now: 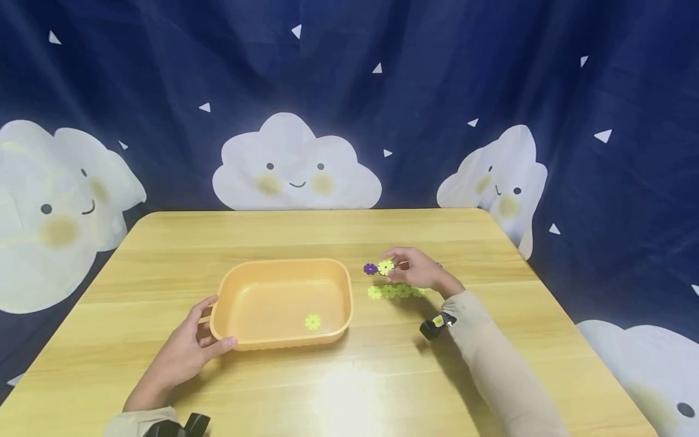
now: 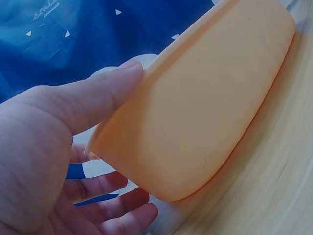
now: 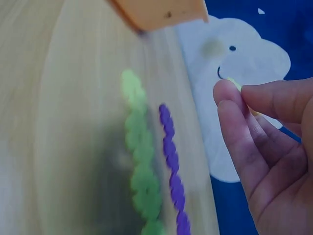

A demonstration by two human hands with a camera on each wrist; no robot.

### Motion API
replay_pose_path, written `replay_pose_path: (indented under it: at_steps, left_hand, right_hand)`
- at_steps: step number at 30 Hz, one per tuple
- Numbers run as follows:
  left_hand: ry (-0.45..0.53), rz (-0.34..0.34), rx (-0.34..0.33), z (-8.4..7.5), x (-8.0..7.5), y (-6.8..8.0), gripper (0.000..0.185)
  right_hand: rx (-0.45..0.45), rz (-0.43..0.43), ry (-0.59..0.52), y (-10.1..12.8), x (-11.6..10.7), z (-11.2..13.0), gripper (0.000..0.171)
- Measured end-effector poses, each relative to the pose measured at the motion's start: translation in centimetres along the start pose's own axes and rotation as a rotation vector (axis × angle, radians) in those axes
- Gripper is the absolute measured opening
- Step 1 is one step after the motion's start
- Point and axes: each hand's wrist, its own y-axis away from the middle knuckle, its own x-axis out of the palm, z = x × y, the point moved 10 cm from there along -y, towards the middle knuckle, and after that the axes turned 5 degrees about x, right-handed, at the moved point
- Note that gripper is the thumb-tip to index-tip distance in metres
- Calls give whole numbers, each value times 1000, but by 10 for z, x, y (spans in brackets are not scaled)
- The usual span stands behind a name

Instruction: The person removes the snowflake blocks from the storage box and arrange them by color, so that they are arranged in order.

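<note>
I see my right hand (image 1: pixel 417 270) raised just above the table (image 1: pixel 382 376), pinching 1 yellow flower disc (image 1: pixel 386 267) between thumb and fingertips; the right wrist view shows only a thin yellow edge of it peeking out between the thumb and the index fingertip (image 3: pixel 226 93). The disc looks like a flat, thin plastic piece with a notched rim, so I judge it very light and stiff, not fragile, but small and smooth enough to slip or flip if I squeeze it off-centre. Taking it by the 2 flat faces, or edge to edge across the notches, seems the safest hold.

Just left of it lies a purple disc (image 1: pixel 370 269), and below my hand runs a row of green discs (image 1: pixel 395 291) flat on the wood; lying flat like that, I expect each one needs a fingernail under its rim or a slide to get it up.

My left hand (image 1: pixel 188 352) grasps the near left corner of the orange tray (image 1: pixel 284 267), thumb over the rim and fingers curled under it, as the left wrist view shows. The tray looks like light, slightly flexible plastic, so it could skid without that hold. 1 yellow-green disc (image 1: pixel 312 321) lies inside on the tray floor.
</note>
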Motion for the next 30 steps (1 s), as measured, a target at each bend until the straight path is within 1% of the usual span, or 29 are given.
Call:
replay_pose_path:
  at_steps: [4,10,12,18,26,30]
  left_hand:
    - [2,2,-4,-1,1,1,97]
    - [-6,-1,-1,-2,0,-1,97]
    - [-14,-3,-2,-2,0,-1,97]
    - [-7,3,9,-3,1,-2,97]
    - [5,-1,1,-3,2,-2,97]
    - [12,-4,-3,-3,1,0,97]
  right_hand:
    - [53,-42,-9,9,-7,-18,40]
    - [53,-111,49,24,-21,-31,40]
    - [58,-113,39,28,-25,-36,40]
    - [114,-102,-71,41,-34,-55,42]
    - [135,-121,-37,53,-45,-72,43]
    - [161,-119,-49,56,-46,-78,43]
